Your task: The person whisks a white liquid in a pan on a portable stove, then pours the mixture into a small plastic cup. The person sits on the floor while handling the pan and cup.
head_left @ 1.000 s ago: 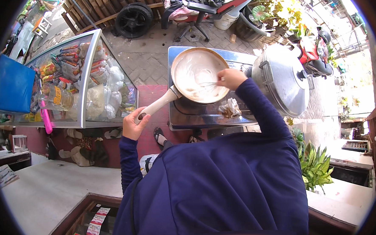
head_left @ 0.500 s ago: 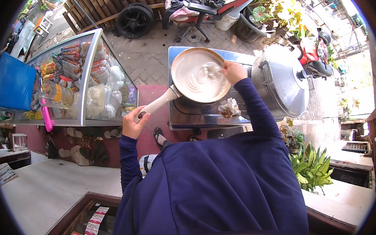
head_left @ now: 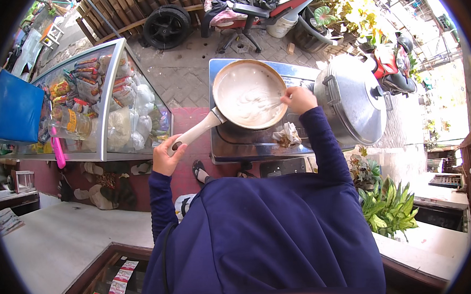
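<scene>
A frying pan (head_left: 223,97) with a tan rim and pale handle rests on the blue-topped gas stove (head_left: 246,146). Thick off-white liquid (head_left: 238,88) fills it, with swirl marks on the surface. My left hand (head_left: 166,155) is closed round the end of the pan's handle. At the pan's right edge, my right hand (head_left: 299,99) grips what looks like a whisk (head_left: 269,101), its wires dipped in the liquid and blurred. Close below the pan, a crumpled, stained cloth or paper (head_left: 287,135) lies on the stove.
A large lidded metal pot (head_left: 350,101) stands on the stove's right side. On the left is a glass display case (head_left: 102,100) holding packets and bags. Beyond the stove are an office chair (head_left: 247,18) and a black wheel (head_left: 166,27). Leafy plants (head_left: 388,208) grow at lower right.
My right hand has shifted slightly right and down, moving the whisk through the liquid. The swirls have changed shape. My left hand keeps its hold on the handle.
</scene>
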